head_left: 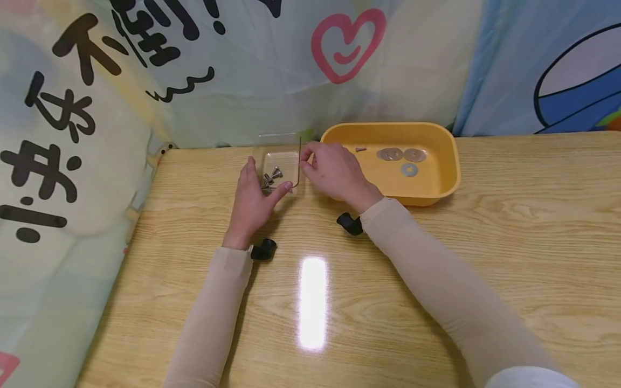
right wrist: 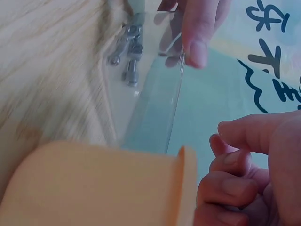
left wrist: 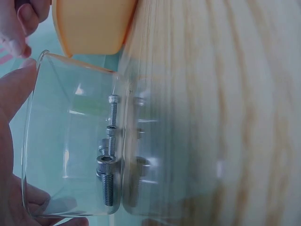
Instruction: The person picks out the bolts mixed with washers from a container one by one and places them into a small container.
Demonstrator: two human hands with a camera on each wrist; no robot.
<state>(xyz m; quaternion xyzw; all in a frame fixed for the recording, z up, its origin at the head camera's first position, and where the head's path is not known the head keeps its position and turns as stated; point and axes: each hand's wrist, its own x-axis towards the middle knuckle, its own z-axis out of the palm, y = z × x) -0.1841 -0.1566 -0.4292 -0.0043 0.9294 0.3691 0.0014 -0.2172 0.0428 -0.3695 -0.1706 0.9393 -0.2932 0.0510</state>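
A clear plastic box (head_left: pixel 282 161) stands on the table, holding several metal socket-head screws (left wrist: pixel 108 167). My left hand (head_left: pixel 254 199) grips this box, with the thumb at its near rim and the fingers around its far left side. Just right of the box, my right hand (head_left: pixel 339 170) hovers by the left rim of a yellow tray (head_left: pixel 448 186). Its fingers are loosely bent in the right wrist view, and nothing shows between thumb and forefinger. Inside the tray lie several flat washers (head_left: pixel 409 170) and one small screw (head_left: pixel 360 149).
A printed cloth (head_left: pixel 271 102) with dark characters and a pink heart hangs behind the table's back edge and along the left. The wooden table (head_left: pixel 533 242) extends to the right. A bright light reflection lies in front of the hands.
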